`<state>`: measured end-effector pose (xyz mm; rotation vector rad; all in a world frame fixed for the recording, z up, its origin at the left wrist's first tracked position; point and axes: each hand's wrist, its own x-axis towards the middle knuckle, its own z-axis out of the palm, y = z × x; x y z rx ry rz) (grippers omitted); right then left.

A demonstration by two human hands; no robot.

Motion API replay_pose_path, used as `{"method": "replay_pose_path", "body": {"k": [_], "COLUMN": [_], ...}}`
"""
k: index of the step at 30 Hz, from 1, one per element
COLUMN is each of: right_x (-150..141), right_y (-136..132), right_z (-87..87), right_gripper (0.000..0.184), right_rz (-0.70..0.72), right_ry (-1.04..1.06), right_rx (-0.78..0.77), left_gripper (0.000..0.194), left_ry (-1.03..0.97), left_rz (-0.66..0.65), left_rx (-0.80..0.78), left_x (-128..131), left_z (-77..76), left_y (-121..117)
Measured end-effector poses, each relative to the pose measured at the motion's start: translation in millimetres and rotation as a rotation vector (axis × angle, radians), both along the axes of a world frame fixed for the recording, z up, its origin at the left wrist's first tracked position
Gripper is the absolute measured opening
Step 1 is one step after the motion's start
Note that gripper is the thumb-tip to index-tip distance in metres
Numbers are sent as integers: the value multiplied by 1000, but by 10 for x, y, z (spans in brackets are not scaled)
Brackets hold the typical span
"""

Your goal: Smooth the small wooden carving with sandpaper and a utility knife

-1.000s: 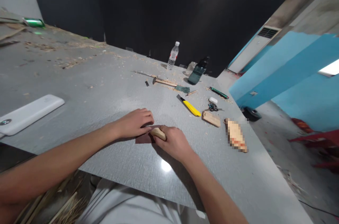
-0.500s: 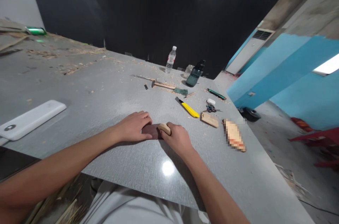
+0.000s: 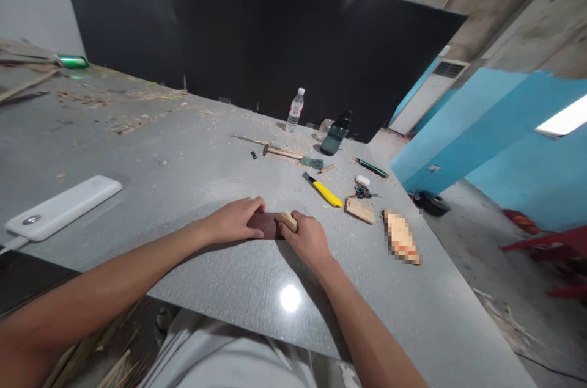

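Observation:
A reddish-brown strip of sandpaper [image 3: 265,226] lies on the grey table in front of me. My left hand [image 3: 233,219] grips its left end, thumb along the near edge and fingers along the far edge. In my right hand [image 3: 308,236] is a small pale wooden block [image 3: 287,221], pinched between thumb and fingers and resting on the right part of the strip. The block's lower face is hidden. Beyond my right hand lie a yellow utility knife [image 3: 326,192] and a flat piece of wood [image 3: 360,210].
A white power bank [image 3: 64,208] with a cable lies at left. Farther back are a hammer [image 3: 284,153], a water bottle [image 3: 295,110], a dark bottle [image 3: 335,134] and a green-black cutter [image 3: 372,168]. Wood shavings are scattered toward the back. A pixelated wooden piece [image 3: 402,236] sits at right.
The view has tilted up slightly. Both hands keep their hold, and the wooden block stays on the right part of the sandpaper with hardly any shift.

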<state>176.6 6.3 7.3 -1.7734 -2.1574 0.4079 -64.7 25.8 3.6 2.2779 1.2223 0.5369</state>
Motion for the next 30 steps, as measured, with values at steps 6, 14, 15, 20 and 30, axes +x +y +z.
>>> {"method": "replay_pose_path", "body": {"k": [6,14,15,20,30], "right_x": [-48,-75,-68,-50,-64], "right_y": [-4,-7,-4,-5,-54], "right_z": [-4,-49,-49,-41,-64], "right_gripper": [23,24,24,24,26], "right_rz": [0,-33,-36,-28,83], "right_ry": [103,151,152,162,255], "right_rx": [75,99,100,114,125], "left_gripper": [47,45,46,42,21], "left_ry": [-163,-528,-553,-627,-617], "left_rz": [76,138,148,186,148], "left_rx": [-72,-297,-314,-328,-351], "left_x": [60,81,75,63,64], "left_z": [-25,-205,-217,-221,-170], "left_y": [-58,109,130,171,109]}}
